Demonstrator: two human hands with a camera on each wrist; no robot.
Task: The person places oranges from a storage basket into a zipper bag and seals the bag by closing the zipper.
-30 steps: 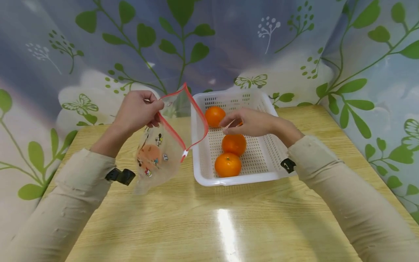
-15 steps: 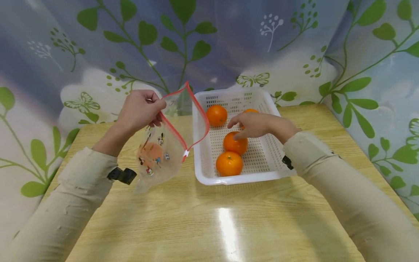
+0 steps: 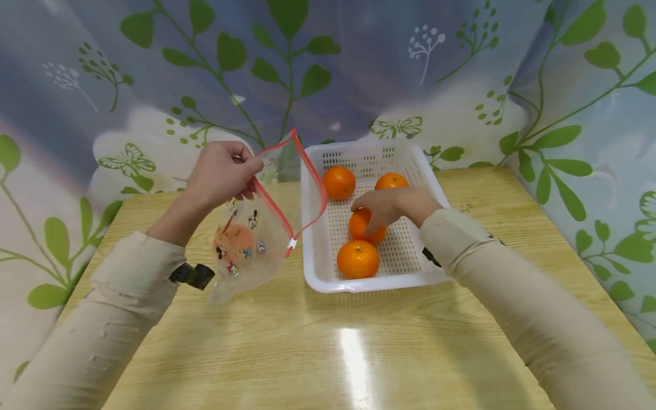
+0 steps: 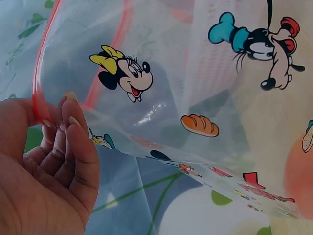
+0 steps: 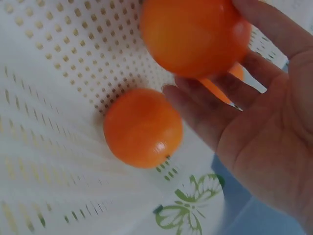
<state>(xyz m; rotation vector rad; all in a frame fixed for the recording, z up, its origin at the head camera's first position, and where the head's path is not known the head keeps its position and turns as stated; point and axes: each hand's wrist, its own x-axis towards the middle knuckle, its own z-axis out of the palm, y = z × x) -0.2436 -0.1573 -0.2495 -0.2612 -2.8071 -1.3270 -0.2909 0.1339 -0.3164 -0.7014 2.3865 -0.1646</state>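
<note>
My left hand (image 3: 225, 173) pinches the rim of a clear zip bag (image 3: 266, 265) with a red seal and cartoon prints. The bag's mouth gapes toward the basket, and one orange (image 3: 236, 242) shows through its lower part. In the left wrist view, thumb and fingertips meet on the red strip. My right hand (image 3: 383, 205) is down in the white basket (image 3: 379, 281), thumb and fingers round the middle orange (image 5: 195, 39). Other oranges lie about it: a front one (image 3: 357, 259), a back-left one (image 3: 339, 182) and a back-right one (image 3: 392, 181), partly hidden by the hand.
The perforated basket stands on a wood-grain table (image 3: 287, 353), close to a leaf-patterned curtain (image 3: 359, 74) behind. The bag hangs just left of the basket's left rim. A bright light streak lies on the table in front.
My right hand has moved from above the oranges down onto the middle one and now grips it. The back-right orange shows more than a second ago. The left hand and bag are nearly still.
</note>
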